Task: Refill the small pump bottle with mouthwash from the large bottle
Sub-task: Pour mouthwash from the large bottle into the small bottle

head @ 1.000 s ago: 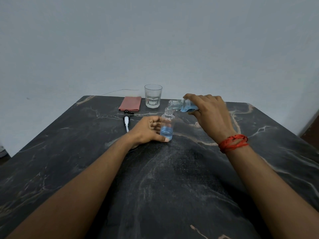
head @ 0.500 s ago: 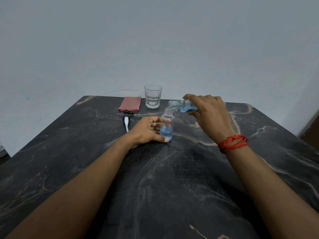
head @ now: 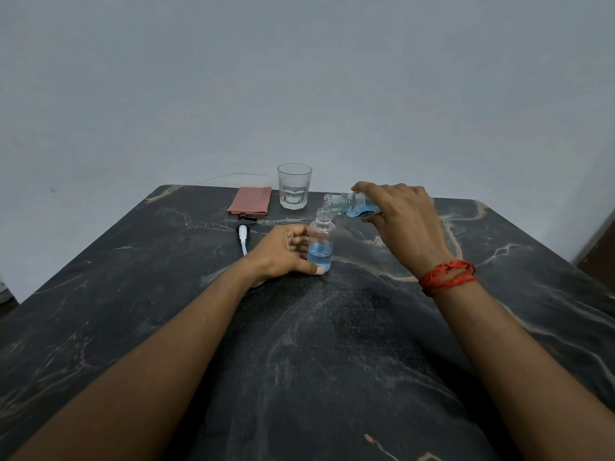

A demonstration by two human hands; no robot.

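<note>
Hands: left (head: 283, 252) grips small bottle (head: 320, 242); right (head: 401, 216) tips large bottle (head: 352, 203) above.

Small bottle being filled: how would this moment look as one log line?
step: pouring | left hand: steadies small bottle on table | right hand: tips large bottle over its mouth | fill: partly blue | pump: off, lying aside

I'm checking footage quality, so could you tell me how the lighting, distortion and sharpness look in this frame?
Head view: dim, soft, even light with no hard shadows or glare on the dark marble table; wide-angle stretch enlarges the forearms near the bottom edge; left hand, small bottle, right hand and large bottle read fairly sharp, without motion blur.
</note>
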